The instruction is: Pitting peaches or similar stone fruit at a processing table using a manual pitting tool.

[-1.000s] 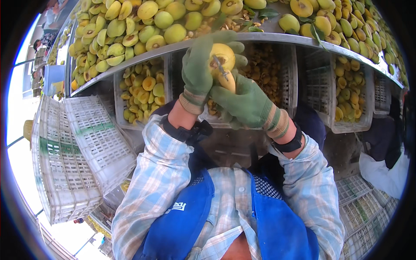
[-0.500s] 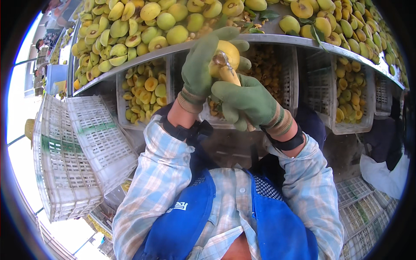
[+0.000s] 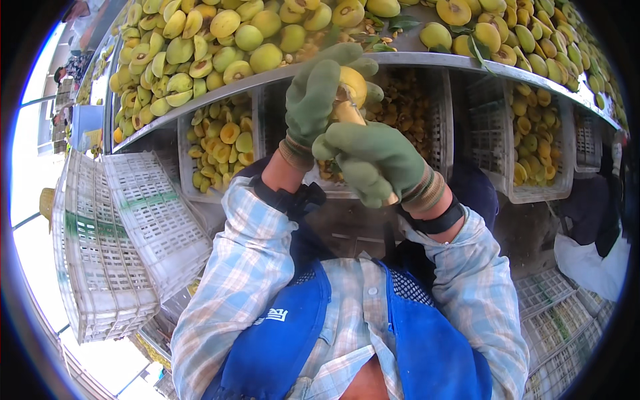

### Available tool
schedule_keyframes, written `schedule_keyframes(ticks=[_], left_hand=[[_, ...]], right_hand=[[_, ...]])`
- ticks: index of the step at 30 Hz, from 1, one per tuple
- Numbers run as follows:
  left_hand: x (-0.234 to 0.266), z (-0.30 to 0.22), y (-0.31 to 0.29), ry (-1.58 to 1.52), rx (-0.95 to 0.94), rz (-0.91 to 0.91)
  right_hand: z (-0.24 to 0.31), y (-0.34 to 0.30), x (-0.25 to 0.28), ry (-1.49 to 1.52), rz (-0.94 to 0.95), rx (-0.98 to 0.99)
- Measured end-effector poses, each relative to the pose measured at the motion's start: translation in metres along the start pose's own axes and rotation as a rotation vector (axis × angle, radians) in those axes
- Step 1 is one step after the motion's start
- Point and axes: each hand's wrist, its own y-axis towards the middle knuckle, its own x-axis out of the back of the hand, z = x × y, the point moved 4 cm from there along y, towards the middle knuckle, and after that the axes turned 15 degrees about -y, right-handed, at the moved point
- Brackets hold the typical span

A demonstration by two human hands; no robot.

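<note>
A round, smooth yellow fruit point(image 3: 355, 85) sits in the curled fingers of the left hand point(image 3: 312, 100), which wears a green knitted glove; the palm lies along its left side and fingertips show beyond its right. The lower side of the fruit meets the head of a slim tool with a pale wooden handle point(image 3: 349, 113); the contact itself is partly hidden. The right hand point(image 3: 379, 159), gloved alike, is closed around that handle, whose butt shows below the fist. Just beyond the fruit runs a metal table edge point(image 3: 467, 63), heaped behind with yellow-green fruit point(image 3: 248, 38).
</note>
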Motion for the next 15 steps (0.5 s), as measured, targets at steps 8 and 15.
schedule_keyframes(ticks=[8,15], left_hand=[[-0.004,0.001,0.001,-0.264,0.309,0.026],[0.01,0.019,0.003,0.143,-0.081,0.012]], right_hand=[[0.002,-0.006,0.005,-0.286,-0.185,-0.08],[-0.016,0.002,0.02,0.226,0.053,-0.055]])
